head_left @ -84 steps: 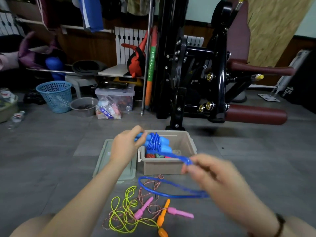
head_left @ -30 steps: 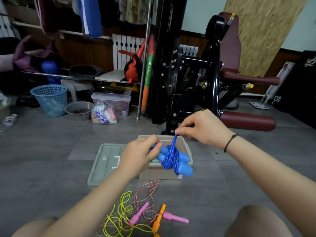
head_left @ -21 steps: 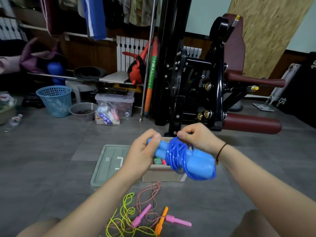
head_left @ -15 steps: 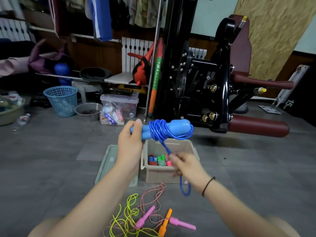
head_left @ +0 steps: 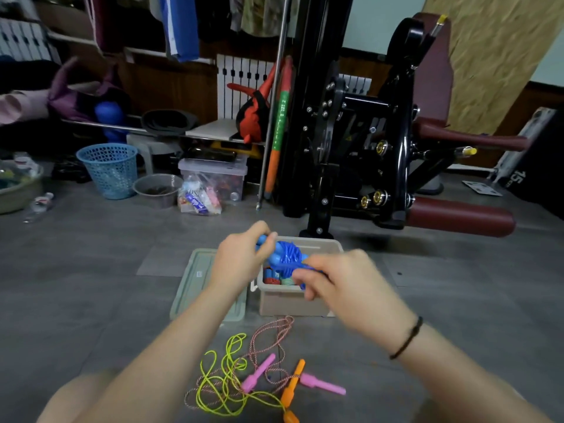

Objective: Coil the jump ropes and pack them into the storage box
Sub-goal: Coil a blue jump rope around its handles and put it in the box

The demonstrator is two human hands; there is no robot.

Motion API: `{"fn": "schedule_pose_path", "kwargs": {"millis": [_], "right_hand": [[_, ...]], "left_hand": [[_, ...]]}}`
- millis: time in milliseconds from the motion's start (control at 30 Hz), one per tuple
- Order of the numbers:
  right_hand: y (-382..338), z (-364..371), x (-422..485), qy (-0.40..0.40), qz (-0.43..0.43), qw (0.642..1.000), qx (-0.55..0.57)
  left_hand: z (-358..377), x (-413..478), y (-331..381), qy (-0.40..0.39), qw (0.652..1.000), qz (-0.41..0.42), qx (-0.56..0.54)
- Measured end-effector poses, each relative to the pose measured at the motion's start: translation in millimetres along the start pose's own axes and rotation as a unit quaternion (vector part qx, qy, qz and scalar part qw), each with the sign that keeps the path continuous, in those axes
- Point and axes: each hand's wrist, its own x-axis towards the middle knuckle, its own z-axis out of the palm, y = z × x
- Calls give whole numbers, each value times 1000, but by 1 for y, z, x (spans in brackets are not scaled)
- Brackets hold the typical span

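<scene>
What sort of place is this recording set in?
Probably a home gym or a gym's storage corner: a black exercise machine with maroon pads, hanging clothes and a blue basket at the back. The left hand and right hand hold a blue jump rope.

One blue jump rope (head_left: 285, 257), two other jump ropes (head_left: 258, 374), one box (head_left: 290, 303), one lid (head_left: 198, 279).

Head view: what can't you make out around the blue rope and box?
All head view.
Blue plastic jump rope: free end hidden by the blurred right hand.
Beige plastic storage box: contents mostly behind rope and right hand.
Lower orange plastic handle: cut by the bottom edge.
</scene>
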Motion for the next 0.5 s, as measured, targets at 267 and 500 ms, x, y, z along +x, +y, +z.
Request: {"fn": "schedule_pose_path", "kwargs": {"millis": [267, 500], "right_hand": [[64, -73, 45, -22, 84, 996, 24], [97, -36, 50, -77, 187, 943, 264]], "left_hand": [[12, -19, 27, -77, 983, 122, -117], [12, -28, 52, -187, 892, 2, -411]]}}
